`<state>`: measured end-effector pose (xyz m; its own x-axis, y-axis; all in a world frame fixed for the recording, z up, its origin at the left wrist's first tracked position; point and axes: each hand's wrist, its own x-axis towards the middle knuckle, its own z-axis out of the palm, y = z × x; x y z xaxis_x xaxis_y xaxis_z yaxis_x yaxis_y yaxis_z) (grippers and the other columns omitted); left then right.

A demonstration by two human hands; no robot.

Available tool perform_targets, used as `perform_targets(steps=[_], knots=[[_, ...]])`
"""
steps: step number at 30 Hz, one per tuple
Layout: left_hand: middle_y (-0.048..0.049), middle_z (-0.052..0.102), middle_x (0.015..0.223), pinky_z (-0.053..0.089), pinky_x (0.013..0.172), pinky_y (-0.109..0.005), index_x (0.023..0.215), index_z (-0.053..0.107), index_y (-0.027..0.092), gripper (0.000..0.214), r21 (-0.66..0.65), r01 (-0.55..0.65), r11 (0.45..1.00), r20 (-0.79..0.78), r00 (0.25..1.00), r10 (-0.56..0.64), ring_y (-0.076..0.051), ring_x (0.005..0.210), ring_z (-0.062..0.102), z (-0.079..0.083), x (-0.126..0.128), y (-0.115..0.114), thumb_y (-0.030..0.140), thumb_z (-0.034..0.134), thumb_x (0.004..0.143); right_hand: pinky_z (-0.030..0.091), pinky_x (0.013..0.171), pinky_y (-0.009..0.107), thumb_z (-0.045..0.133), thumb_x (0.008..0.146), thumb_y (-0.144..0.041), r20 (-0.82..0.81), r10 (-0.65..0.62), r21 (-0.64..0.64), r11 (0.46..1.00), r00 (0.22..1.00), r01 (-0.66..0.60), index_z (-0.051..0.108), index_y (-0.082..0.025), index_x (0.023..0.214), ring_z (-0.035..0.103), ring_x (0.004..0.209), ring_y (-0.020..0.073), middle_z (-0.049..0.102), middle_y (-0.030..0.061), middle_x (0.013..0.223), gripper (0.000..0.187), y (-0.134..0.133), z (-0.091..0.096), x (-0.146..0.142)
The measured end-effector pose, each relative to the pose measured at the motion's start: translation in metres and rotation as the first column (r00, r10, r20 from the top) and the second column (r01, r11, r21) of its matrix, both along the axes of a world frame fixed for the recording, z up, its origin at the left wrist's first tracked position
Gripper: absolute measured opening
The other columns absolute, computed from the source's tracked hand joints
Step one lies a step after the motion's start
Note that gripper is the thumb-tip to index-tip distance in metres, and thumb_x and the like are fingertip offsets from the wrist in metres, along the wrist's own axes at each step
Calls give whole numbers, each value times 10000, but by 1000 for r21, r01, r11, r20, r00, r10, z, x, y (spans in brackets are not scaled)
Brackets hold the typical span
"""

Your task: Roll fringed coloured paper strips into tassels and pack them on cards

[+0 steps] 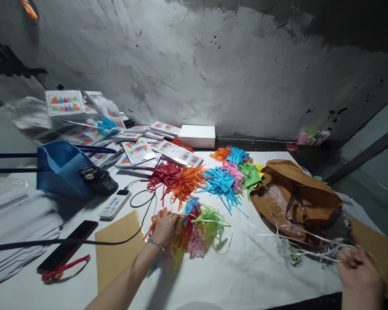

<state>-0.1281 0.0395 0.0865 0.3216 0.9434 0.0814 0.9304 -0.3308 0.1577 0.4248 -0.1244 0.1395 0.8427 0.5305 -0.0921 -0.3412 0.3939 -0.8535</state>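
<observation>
My left hand (pixel 165 229), with a bracelet at the wrist, is closed over the orange end of a multicoloured tassel garland (pixel 197 234). The garland lies bunched on the white table in orange, red, blue, pink, yellow and green. A white string (pixel 228 243) loops from its right side. Far to the right, my right hand (pixel 358 269) is pinched shut at a tangle of white strings (pixel 320 246). Its fingertips are slightly blurred. Just beyond this hand sits a brown fabric bag (pixel 294 193) with clear plastic on it.
Sorted tassel bundles (pixel 221 183) lie ahead. Printed card packs (pixel 139 150), a white box (pixel 197 136) and a blue bag (pixel 63 170) stand behind and left. A power bank (pixel 115 204), black cable (pixel 116 242), phone (pixel 67 245) and brown envelope (pixel 118 254) are nearer.
</observation>
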Motion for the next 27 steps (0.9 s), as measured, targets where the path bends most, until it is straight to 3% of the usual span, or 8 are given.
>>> perform_targets(steps=[3,5,8,13,16,22,25,27], knots=[[-56,711,954,245,1004,-506,937,683,247,244,-29,2,1000,-2,1000,-2,-262,987,573,-1,8,1,190,450,890,190,331,181,685,579,-438,161,325,-394,887,932,-241,464,-228,643,262,354,59,325,-98,494,312,20,-29,-48],[-60,703,1014,234,1016,-512,992,676,254,253,-50,-7,999,-8,1000,7,-259,1016,569,-1,13,-1,189,456,885,233,353,213,583,635,-544,332,551,-678,704,766,-213,503,-229,671,301,368,85,394,-70,500,327,33,-46,-79],[-94,628,1213,220,1025,-547,1149,616,252,379,-52,-58,997,-38,998,56,-292,1141,509,5,21,-10,128,524,803,391,508,270,583,664,-443,422,648,-781,615,634,-108,517,-220,598,485,539,144,540,15,627,242,42,-60,-108],[-129,558,1305,361,935,-526,1225,566,228,412,15,39,999,100,994,-40,-331,1181,471,34,51,-44,132,490,831,382,901,411,577,774,-425,683,554,-617,787,476,-30,618,-209,756,521,1041,282,603,118,1079,220,38,-33,-150],[-116,578,1266,422,919,-475,1240,553,256,393,-55,273,961,369,900,-234,-298,1134,519,47,88,-65,188,510,856,410,830,363,556,858,-463,488,608,-543,773,627,-327,606,-221,826,573,855,223,638,51,840,249,36,0,-191],[-142,533,1269,524,644,-276,1407,315,230,772,-333,717,612,864,492,-106,-151,767,624,43,163,-92,405,695,758,350,514,229,631,843,-448,-123,748,57,661,652,-748,539,-226,804,373,496,95,388,-75,540,243,43,47,-255],[-60,663,857,487,603,-239,1169,574,164,475,-399,777,488,867,493,-75,-135,660,595,32,175,-94,510,560,843,303,455,205,671,816,-397,-195,731,181,683,654,-708,553,-219,795,280,459,75,292,-92,530,215,46,66,-245],[-26,639,680,455,581,-225,1039,647,155,440,-451,740,500,806,578,-127,-126,596,562,24,167,-90,511,418,916,288,435,196,697,789,-318,-177,655,245,752,735,-611,561,-220,804,253,451,68,259,-97,537,169,43,79,-220]])
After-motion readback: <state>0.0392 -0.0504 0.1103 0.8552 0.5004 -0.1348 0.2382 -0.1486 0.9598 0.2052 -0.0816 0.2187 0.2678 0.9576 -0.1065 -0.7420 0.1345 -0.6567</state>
